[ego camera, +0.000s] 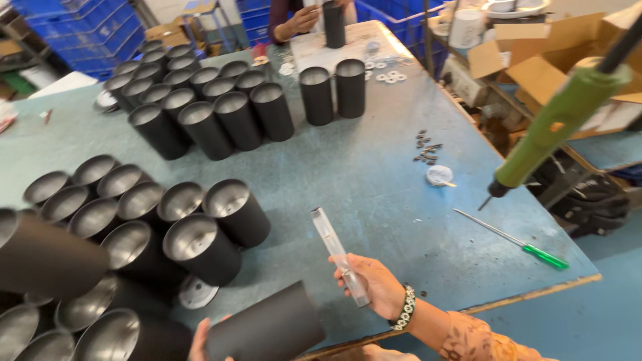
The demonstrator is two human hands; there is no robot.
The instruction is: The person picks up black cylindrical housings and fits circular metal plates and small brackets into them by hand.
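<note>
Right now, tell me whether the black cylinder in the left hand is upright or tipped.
Tipped: the black cylinder lies sideways in the left hand.

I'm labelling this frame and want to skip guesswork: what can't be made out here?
Head view only:
- Left hand: cut off by the bottom edge and hidden behind the black cylinder; grip unclear.
- Right hand: its fingers sit behind the clear strip.
- Small dark parts: too small to identify.
- Person at the far end: cut off by the top edge.
</note>
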